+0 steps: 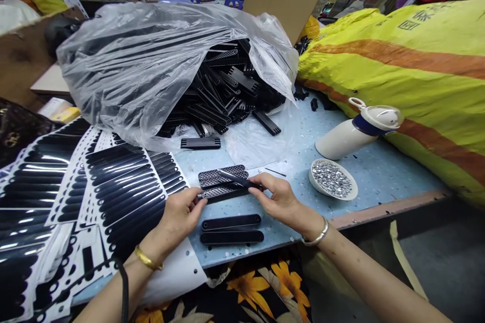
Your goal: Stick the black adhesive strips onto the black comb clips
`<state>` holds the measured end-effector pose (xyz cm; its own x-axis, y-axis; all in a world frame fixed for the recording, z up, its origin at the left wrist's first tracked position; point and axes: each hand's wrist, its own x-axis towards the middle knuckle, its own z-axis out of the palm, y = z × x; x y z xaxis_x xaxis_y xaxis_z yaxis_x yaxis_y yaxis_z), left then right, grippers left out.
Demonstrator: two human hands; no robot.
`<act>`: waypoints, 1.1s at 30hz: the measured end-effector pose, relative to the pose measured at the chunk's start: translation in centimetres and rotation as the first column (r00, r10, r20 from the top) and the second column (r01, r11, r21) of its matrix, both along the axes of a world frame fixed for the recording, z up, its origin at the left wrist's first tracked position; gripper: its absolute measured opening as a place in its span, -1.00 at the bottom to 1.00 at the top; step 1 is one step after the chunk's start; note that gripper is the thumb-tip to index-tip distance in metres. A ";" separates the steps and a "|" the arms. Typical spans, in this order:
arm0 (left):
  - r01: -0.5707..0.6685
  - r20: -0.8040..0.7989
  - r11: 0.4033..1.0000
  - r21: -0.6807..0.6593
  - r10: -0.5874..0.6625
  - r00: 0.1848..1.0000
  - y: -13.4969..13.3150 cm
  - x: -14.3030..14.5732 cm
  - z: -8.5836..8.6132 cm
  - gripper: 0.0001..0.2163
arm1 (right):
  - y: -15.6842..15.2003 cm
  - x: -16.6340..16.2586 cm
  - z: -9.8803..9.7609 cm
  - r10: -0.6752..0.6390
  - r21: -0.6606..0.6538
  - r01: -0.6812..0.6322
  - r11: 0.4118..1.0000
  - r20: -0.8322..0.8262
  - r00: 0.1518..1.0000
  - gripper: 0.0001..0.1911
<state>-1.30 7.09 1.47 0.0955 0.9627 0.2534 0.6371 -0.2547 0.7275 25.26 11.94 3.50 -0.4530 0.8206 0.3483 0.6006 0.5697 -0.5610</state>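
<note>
My left hand (185,207) pinches the left end of a black strip-shaped piece (223,192) with a mesh-like pattern, which lies on the blue table. My right hand (276,194) is closed around a slim dark tool (233,177) that narrows to a point, perhaps tweezers; its tip hangs over a second patterned black piece (212,177) just behind the first. Closer to me lie two smooth black strips (232,237) with rounded ends. Behind the patterned pieces is a black piece with slotted ends (200,143).
A clear plastic bag (125,70) spills many black pieces at the back. Sheets of black stickers (121,186) cover the left. To the right are a bowl of small silvery bits (333,179), a tilted white bottle (341,139) and a big yellow sack (417,75).
</note>
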 end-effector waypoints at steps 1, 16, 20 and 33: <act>0.011 0.008 1.000 -0.017 -0.011 1.000 -0.1 0.0 0.1 -0.86 | -0.3 0.1 0.3 0.033 -0.010 -0.032 0.999 0.019 0.999 -0.88; 0.099 0.455 0.872 -0.479 0.150 0.878 0.1 0.6 1.2 -0.80 | -0.4 0.4 2.4 0.221 0.031 -0.229 0.973 0.155 0.963 -0.84; 0.107 0.488 0.852 -0.512 0.186 0.853 0.1 0.7 1.4 -0.81 | -0.2 -0.1 2.6 0.252 -0.017 -0.253 0.967 0.177 0.951 -0.85; 0.138 0.533 0.815 -0.563 0.230 0.814 0.3 0.6 1.4 -0.81 | -0.3 -1.7 3.1 0.284 -0.006 -0.292 0.956 0.256 0.924 -0.81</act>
<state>-0.68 7.41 2.85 0.0683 0.9412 -0.3310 0.0736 0.3261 0.9425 23.59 11.69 6.64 -0.7440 0.6323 0.2159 0.5271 0.7541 -0.3917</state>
